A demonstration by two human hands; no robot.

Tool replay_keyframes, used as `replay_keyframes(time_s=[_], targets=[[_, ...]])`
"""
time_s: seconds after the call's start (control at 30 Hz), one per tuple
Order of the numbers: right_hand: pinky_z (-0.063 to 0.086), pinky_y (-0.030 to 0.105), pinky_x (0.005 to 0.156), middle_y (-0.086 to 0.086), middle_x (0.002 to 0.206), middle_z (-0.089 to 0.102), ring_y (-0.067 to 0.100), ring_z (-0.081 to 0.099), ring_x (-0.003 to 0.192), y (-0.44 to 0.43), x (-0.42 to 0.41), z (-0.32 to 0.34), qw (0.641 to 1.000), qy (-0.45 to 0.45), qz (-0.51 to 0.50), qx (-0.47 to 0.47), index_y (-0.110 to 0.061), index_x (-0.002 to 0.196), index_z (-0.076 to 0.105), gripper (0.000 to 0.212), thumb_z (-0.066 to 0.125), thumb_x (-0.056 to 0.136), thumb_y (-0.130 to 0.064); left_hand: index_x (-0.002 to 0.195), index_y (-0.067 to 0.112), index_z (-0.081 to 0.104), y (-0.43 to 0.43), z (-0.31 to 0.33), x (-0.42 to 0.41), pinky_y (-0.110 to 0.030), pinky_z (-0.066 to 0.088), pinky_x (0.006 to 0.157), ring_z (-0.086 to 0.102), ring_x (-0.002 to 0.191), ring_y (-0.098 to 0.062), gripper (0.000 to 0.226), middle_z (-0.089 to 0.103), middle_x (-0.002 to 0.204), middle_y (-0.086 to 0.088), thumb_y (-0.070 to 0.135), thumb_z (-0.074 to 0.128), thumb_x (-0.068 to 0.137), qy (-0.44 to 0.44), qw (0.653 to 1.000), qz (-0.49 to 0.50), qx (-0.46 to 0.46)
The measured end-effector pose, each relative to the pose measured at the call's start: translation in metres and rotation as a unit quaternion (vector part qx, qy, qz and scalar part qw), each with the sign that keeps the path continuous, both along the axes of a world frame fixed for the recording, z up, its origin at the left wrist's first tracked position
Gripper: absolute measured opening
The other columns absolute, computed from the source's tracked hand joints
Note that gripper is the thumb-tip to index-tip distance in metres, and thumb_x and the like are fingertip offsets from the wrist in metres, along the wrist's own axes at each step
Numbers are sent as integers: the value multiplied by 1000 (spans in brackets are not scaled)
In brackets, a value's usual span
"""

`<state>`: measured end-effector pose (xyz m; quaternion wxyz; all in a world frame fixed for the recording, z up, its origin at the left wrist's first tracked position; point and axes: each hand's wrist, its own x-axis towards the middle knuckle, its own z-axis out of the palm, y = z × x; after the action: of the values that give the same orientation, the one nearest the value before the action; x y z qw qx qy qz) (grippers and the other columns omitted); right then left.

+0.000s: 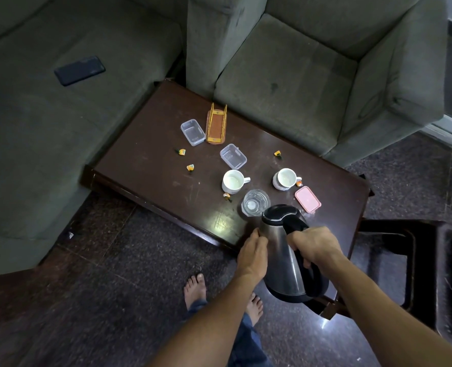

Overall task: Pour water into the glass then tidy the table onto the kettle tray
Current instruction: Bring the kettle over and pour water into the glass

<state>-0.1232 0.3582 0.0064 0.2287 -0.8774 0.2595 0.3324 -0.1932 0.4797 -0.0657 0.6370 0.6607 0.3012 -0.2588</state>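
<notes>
A steel kettle (279, 250) with a black lid and handle is tilted forward over the near edge of the dark wooden table (145, 160). Its spout end is right by a clear glass (255, 202). My right hand (312, 245) grips the black handle. My left hand (252, 254) rests flat against the kettle's steel side. Two white mugs (232, 181) (285, 178) stand just beyond the glass. A pink-lidded box (307, 198) lies to the right of the glass.
Two clear plastic boxes (192, 132) (233, 156), an orange-and-yellow holder (216, 125) and several small wrapped sweets (190, 167) are scattered on the table. Grey sofas surround it, with a dark phone (79, 70) on the left one. A dark stool (394, 258) stands at right; my bare feet (195, 287) are below.
</notes>
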Motion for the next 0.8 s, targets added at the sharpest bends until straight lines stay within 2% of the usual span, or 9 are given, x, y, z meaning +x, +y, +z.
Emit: replay_keyframes(time_s=[0.13,0.33,0.5,0.8], targets=[[48,26,46,9,44,64,22,55,32,1,0,1,1000,2,3,-4,-12,50,61,16,57,48,-27,135,30,59,-1,-1,-1,-45,44,107,57,120,-31,42,64,131,-9,33,38,98,5,1000,0,2],[49,26,45,8,43,64,21,55,32,0,0,0,1000,1,5,-5,-12,51,62,17,58,49,-29,131,29,60,-1,0,1,-47,43,107,57,120,-33,46,65,130,-10,37,37,92,3,1000,1,4],[51,27,46,9,46,65,20,56,33,-1,0,-2,1000,6,6,-2,-13,54,64,17,58,49,-28,133,28,59,0,-2,-1,-45,43,107,56,120,-31,39,63,132,-9,30,39,100,5,1000,-4,4],[50,26,45,8,43,64,21,56,32,-1,1,-2,1000,5,-3,0,-12,46,62,16,59,49,-28,134,29,59,2,1,0,-46,43,108,56,120,-30,45,63,131,-9,36,38,95,12,1000,-3,-4]])
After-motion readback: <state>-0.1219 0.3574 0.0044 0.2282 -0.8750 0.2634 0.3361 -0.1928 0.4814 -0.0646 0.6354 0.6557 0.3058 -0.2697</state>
